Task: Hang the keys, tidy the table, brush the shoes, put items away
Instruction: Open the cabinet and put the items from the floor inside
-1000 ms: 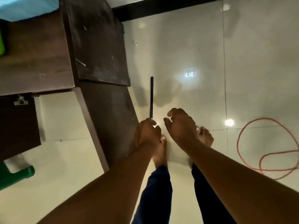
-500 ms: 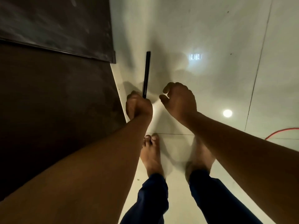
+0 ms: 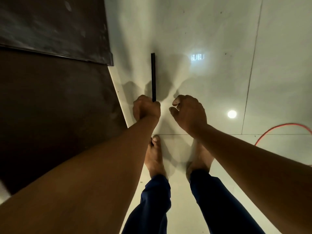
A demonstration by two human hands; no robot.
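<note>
I look straight down at a pale tiled floor. My left hand (image 3: 146,108) grips the near end of a thin black stick (image 3: 153,76), which points away from me over the floor. Just to the right of it, my right hand (image 3: 189,112) hovers with loosely curled fingers and holds nothing. My bare feet and dark blue trouser legs stand below the hands. Keys, shoes and a brush are out of view.
A dark brown wooden table (image 3: 55,102) fills the left side, with a darker board (image 3: 54,26) above it. A red cable (image 3: 280,130) curves on the floor at the right edge. Bright light reflections (image 3: 232,114) show on the tiles.
My head has dropped closer to the floor, so the table's far parts and most of the red cable left the view. My left hand keeps its grip on the stick; the right hand stays beside it.
</note>
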